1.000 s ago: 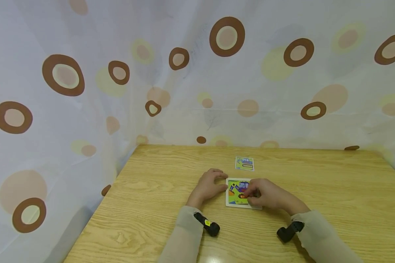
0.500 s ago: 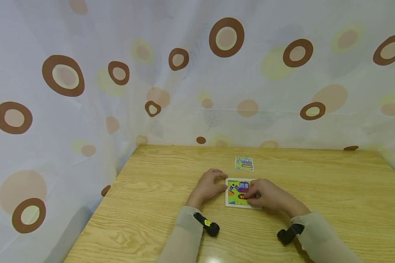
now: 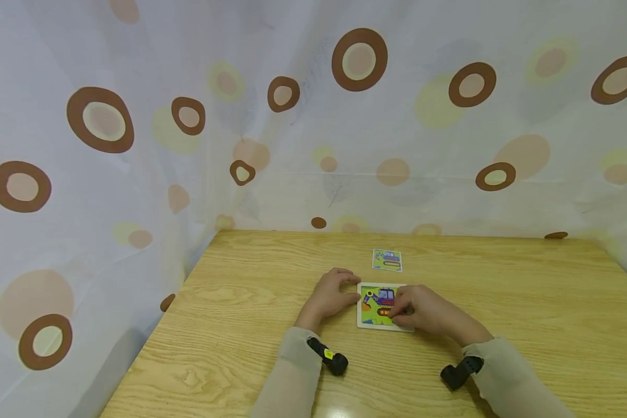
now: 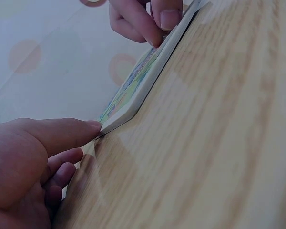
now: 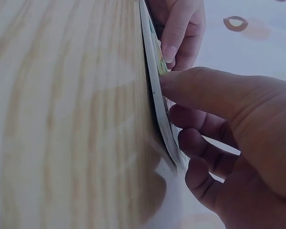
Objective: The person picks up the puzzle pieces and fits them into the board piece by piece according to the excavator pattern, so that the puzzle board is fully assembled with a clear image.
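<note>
A white-framed jigsaw board (image 3: 385,328) with an excavator picture on green lies flat on the table. The left hand (image 3: 330,296) rests at its left side. In the left wrist view, that thumb (image 4: 81,131) touches the board's corner and the other fingers bend loosely beneath. Over the board's right part, the right hand (image 3: 423,310) has thumb and fingers bent together, pinching a puzzle piece at the orange-dotted track; the fingertips and hand hide most of the piece. The right wrist view shows the right thumb (image 5: 200,90) low against the picture surface, the other fingers curled by the frame.
A small card (image 3: 387,260) with a matching excavator picture lies behind the board. The wooden table (image 3: 240,302) ends at the back and left against a hanging dotted cloth (image 3: 303,133). Each wrist carries a black camera (image 3: 336,363).
The right fingertips have shifted slightly at the track, and more of its orange dots show in line with the picture. The left hand and the board have hardly moved.
</note>
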The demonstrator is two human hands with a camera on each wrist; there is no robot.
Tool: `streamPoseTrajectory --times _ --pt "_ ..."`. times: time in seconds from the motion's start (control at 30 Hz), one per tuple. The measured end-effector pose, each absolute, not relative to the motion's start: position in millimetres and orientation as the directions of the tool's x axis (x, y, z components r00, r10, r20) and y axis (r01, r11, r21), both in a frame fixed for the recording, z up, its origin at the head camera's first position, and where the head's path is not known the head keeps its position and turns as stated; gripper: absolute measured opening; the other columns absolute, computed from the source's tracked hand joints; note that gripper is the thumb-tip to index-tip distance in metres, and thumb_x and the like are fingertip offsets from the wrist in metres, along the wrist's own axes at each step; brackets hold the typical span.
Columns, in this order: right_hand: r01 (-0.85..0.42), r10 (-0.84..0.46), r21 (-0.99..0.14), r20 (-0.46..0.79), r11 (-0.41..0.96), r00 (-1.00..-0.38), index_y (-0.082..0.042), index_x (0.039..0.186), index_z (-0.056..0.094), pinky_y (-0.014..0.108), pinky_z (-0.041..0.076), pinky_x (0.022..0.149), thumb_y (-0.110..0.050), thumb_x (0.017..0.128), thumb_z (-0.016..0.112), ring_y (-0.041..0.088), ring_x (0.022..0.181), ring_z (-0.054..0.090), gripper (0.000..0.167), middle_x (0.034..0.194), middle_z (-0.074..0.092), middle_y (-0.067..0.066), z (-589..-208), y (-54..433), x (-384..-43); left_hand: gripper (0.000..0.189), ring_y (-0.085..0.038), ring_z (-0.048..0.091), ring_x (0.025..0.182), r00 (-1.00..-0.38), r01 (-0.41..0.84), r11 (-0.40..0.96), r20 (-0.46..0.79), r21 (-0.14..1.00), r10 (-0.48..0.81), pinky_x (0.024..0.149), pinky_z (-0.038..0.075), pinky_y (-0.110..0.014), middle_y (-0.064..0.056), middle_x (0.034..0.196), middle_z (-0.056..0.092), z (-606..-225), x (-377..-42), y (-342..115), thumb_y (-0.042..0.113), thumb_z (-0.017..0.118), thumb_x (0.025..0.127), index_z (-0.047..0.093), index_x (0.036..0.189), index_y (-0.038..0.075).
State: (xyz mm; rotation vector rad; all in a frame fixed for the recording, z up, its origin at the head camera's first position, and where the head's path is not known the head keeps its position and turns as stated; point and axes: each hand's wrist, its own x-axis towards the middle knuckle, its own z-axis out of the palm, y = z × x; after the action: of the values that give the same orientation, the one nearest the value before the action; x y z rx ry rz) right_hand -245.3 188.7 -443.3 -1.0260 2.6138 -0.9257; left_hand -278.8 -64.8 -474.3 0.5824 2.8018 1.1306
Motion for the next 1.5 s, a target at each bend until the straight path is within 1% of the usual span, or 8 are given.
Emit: streamPoseTrajectory --times 0.2,0.3,0.5,0.67,0.87,1.1,1.33,1.5 --pt "-0.543 -0.658 -0.622 0.059 0.564 -0.751 -0.021 0.092 0.08 0.028 0.051 0.074 -0.014 0.088 0.075 0.01 0.085 0.057 0.009 0.091 0.062 -0.01 -444 190 -244 0.034 -0.028 0.045 0.13 -0.927 0.318 0.656 0.078 0.685 0.368 0.109 0.035 -0.044 -0.003 0.137 0.053 -474 -279 -64 0.024 0.072 0.092 0.069 0.125 0.016" --pt "-0.549 -0.659 -0.623 0.07 0.557 -0.749 -0.021 0.093 0.079 0.028 0.051 0.073 -0.014 0.089 0.075 0.01 0.084 0.057 0.009 0.09 0.062 -0.01 -444 192 -244 0.035 -0.028 0.045 0.13 -0.926 0.321 0.658 0.079 0.681 0.37 0.109 0.035 -0.044 -0.003 0.137 0.053 -474 -279 -64 0.024 0.072 0.092 0.069 0.125 0.017" --pt "-0.507 -0.625 -0.648 0.062 0.568 -0.778 -0.019 0.099 0.077 0.026 0.049 0.069 -0.016 0.092 0.071 0.01 0.081 0.054 0.01 0.09 0.062 -0.009 -444 199 -243 0.035 -0.028 0.045 0.13 -0.925 0.322 0.662 0.077 0.677 0.371 0.109 0.035 -0.043 -0.003 0.137 0.053 -472 -279 -63 0.024 0.072 0.091 0.069 0.125 0.017" --pt "-0.493 -0.604 -0.66 0.073 0.567 -0.793 -0.017 0.104 0.077 0.025 0.048 0.065 -0.018 0.093 0.07 0.01 0.078 0.053 0.013 0.094 0.063 -0.008 -444 207 -242 0.036 -0.027 0.044 0.131 -0.928 0.307 0.655 0.064 0.69 0.367 0.11 0.034 -0.043 -0.003 0.138 0.053 -471 -278 -63 0.025 0.073 0.091 0.068 0.126 0.017" --pt "-0.505 -0.606 -0.658 0.091 0.559 -0.79 -0.013 0.104 0.076 0.025 0.049 0.064 -0.017 0.094 0.069 0.01 0.077 0.053 0.013 0.093 0.063 -0.007 -441 217 -238 0.035 -0.029 0.043 0.131 -0.928 0.309 0.654 0.067 0.69 0.367 0.109 0.034 -0.046 -0.004 0.138 0.052 -472 -278 -63 0.024 0.072 0.092 0.069 0.126 0.016" --pt "-0.533 -0.61 -0.636 0.122 0.558 -0.783 -0.013 0.104 0.076 0.026 0.051 0.068 -0.019 0.095 0.068 0.007 0.079 0.055 0.013 0.093 0.063 -0.01 -439 228 -233 0.036 -0.029 0.043 0.132 -0.929 0.306 0.655 0.066 0.691 0.365 0.11 0.034 -0.045 -0.003 0.139 0.052 -472 -277 -63 0.025 0.072 0.091 0.069 0.126 0.017" --pt "-0.513 -0.599 -0.647 0.108 0.564 -0.794 -0.012 0.108 0.075 0.026 0.049 0.063 -0.022 0.095 0.069 0.007 0.077 0.053 0.017 0.094 0.063 -0.009 -435 242 -230 0.036 -0.029 0.043 0.132 -0.931 0.299 0.658 0.058 0.692 0.361 0.11 0.033 -0.046 -0.004 0.14 0.051 -472 -276 -63 0.025 0.072 0.092 0.068 0.127 0.018" --pt "-0.544 -0.622 -0.647 0.135 0.534 -0.771 -0.009 0.11 0.073 0.026 0.048 0.062 -0.022 0.095 0.068 0.007 0.078 0.054 0.02 0.096 0.064 -0.006 -433 255 -226 0.036 -0.029 0.043 0.132 -0.931 0.301 0.659 0.064 0.689 0.359 0.11 0.034 -0.046 -0.003 0.139 0.051 -472 -276 -63 0.025 0.073 0.091 0.069 0.126 0.018"
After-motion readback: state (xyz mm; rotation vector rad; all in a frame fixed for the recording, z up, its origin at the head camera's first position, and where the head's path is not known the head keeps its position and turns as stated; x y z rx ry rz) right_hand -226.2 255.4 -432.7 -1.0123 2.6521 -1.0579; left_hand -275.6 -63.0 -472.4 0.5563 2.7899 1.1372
